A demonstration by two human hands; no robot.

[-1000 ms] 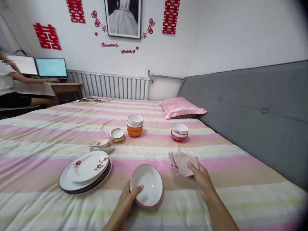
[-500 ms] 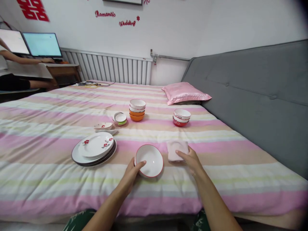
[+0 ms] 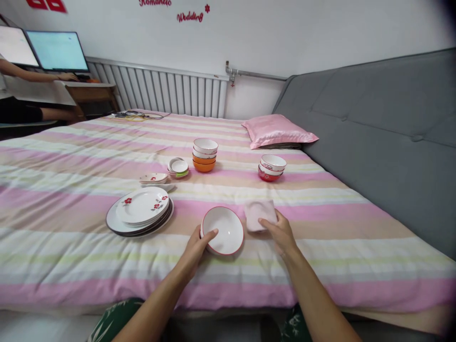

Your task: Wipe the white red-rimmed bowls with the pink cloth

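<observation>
A white bowl with a red rim [image 3: 224, 230] rests on the striped bedspread [image 3: 320, 237] near the front edge. My left hand [image 3: 197, 244] grips its left rim, thumb inside. Just right of the bowl lies a folded pale pink cloth [image 3: 259, 213]. My right hand [image 3: 280, 232] lies on the cloth's near edge with its fingers pressed onto it.
A stack of flowered plates [image 3: 140, 214] sits left of the bowl. Behind lie small dishes [image 3: 154, 179], saucers [image 3: 178, 166], an orange-and-white bowl stack [image 3: 204, 155] and a red-and-white bowl stack [image 3: 271, 167]. A pink pillow [image 3: 278, 135] and grey headboard [image 3: 384, 137] lie right. A person sits at monitors [image 3: 57, 51] far left.
The view has tilted down and drawn back. My right hand has laid the crumpled cloth flat beside the bowl and now rests on it. My left hand keeps its hold on the bowl.
</observation>
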